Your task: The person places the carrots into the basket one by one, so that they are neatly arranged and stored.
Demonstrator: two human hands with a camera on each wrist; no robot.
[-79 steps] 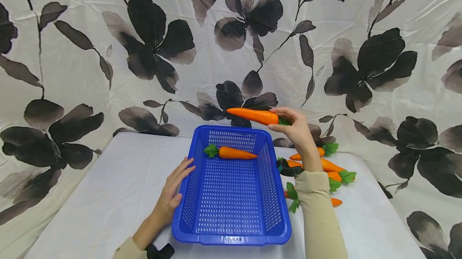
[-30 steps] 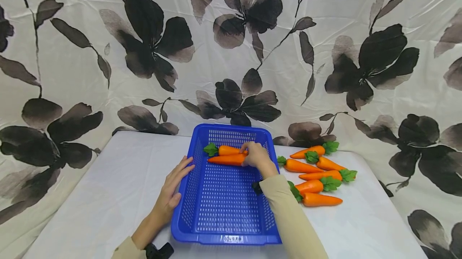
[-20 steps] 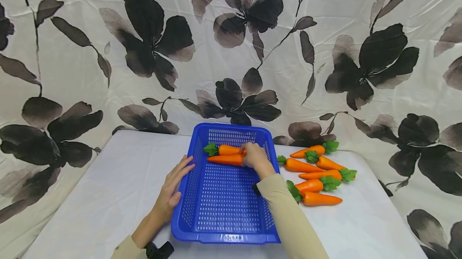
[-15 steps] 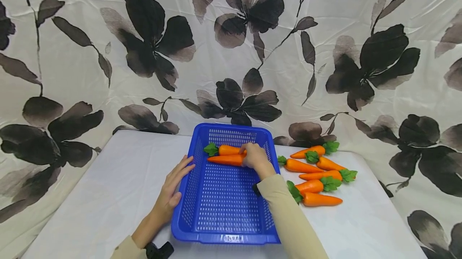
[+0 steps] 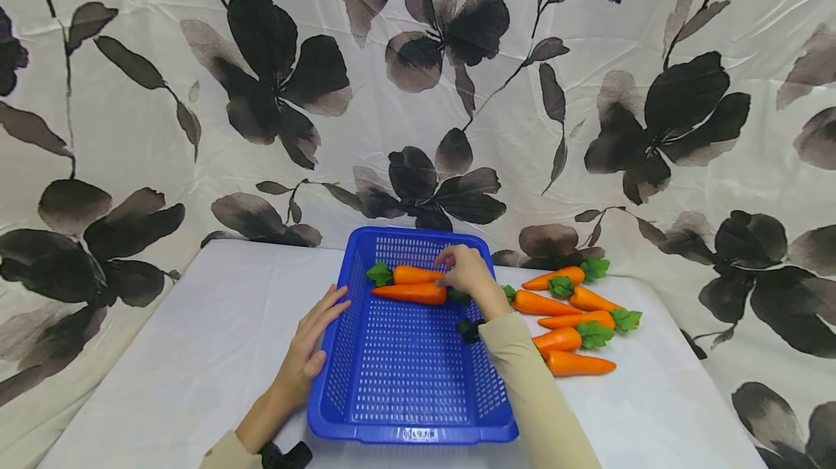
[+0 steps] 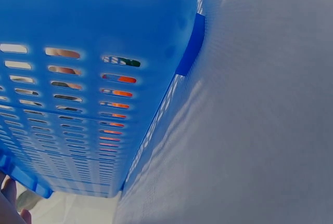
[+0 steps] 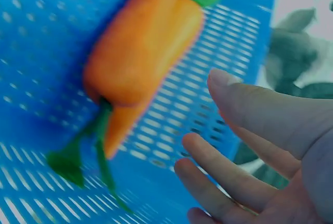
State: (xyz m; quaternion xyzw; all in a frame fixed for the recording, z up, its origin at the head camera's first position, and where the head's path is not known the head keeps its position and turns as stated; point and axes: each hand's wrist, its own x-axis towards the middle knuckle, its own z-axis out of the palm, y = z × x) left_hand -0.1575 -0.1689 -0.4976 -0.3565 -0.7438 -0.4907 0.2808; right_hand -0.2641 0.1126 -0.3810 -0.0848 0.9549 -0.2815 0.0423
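Left hand: our left hand (image 5: 305,353) lay flat with straight fingers against the outer left wall of the basket (image 5: 339,353), steadying it; it gripped nothing and sat where it had been a second before.

Basket: a blue plastic tray with a rounded rim and walls and floor pierced by rows of small slots; the left wrist view showed orange glinting through those slots. It stood on the table (image 5: 196,353) and had not shifted.

Carrots in basket: two lay side by side across the far end. The rear carrot (image 5: 411,274) had its leaves to the left; the front carrot (image 5: 408,293) had its point to the left and its leaves to the right. Both were smooth, tapered toys with soft-looking green tops.

Change: half a second earlier our right hand was closed round the front carrot's leafy end. Now we had let it go, so we judged that carrot delivered.

Right hand: our right hand (image 5: 465,273) hovered just above the leaves, fingers spread and loose, holding nothing, as the right wrist view confirmed.

Loose carrots: six more (image 5: 578,316) lay clustered on the table right of the basket, yet to be moved.

Table: covered in a matt white cloth.
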